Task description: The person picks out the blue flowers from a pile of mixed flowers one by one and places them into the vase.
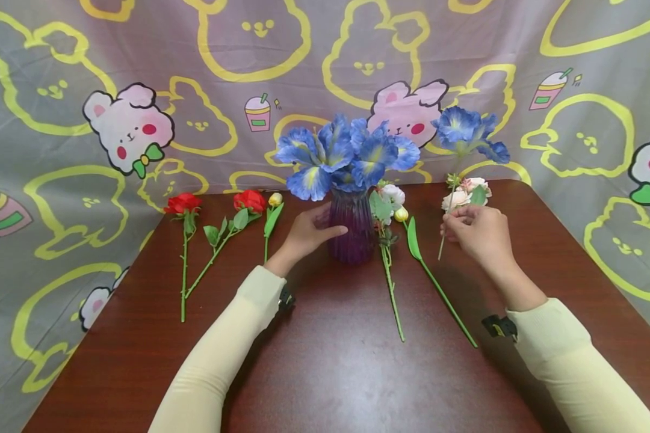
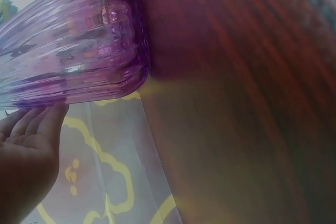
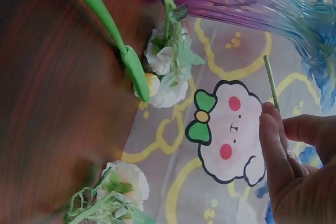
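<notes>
In the middle of the table stands a ribbed purple glass vase with several blue irises spreading over its mouth. My left hand holds the vase from its left side, thumb across the front; the left wrist view shows the fingers against the glass. To the right of the vase, my right hand pinches the thin stem of a single blue iris between thumb and fingertips. That iris is upright, its bloom above the hand and the stem's cut end sticking out below.
Red roses and a yellow tulip lie left of the vase. White flowers and another tulip lie right of it. Pale pink flowers are behind my right hand. A patterned curtain hangs behind the table.
</notes>
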Demonstrator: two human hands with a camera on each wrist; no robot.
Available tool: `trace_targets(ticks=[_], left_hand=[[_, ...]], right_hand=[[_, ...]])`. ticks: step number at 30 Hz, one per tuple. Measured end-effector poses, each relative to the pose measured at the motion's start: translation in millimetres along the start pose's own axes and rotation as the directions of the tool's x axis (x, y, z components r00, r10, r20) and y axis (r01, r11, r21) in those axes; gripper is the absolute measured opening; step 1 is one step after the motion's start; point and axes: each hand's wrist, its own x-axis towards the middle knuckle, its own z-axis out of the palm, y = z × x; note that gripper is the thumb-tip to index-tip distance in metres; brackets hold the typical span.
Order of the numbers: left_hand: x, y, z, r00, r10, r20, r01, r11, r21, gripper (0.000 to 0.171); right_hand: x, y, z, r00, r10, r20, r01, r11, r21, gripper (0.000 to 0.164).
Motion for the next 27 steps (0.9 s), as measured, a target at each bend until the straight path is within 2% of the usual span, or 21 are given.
trace_targets(ticks=[6,13,21,27], left_hand=[[-1.7,1.9,0.4,1.000,-0.002,0.001,0.002,1.000,0.009,0.060],[-2.3,3.5,0.1,1.000,0.010,0.012,-0.010,1.000,0.001,0.059],[-2.8,4.7,-0.3,1.000,0.010,0.008,-0.010,1.000,0.001,0.061],[-3.8,6.9,-0.6,1.000,-0.009,0.000,0.009,1.000,0.026,0.063]], right_hand=[[-1,-4,-1,0.998,-0.040,-0.043,0.041,0.999,0.030,0.021],[-1,-11,5,0.988,-0.131,-0.082,0.137,0.988,0.066,0.022],[-3,-20,13,0.955,-0.262,-0.138,0.254,0.965,-0.072,0.019],[-4,-28,17,0.933,-0.317,-0.169,0.307,0.948,-0.085,0.017]])
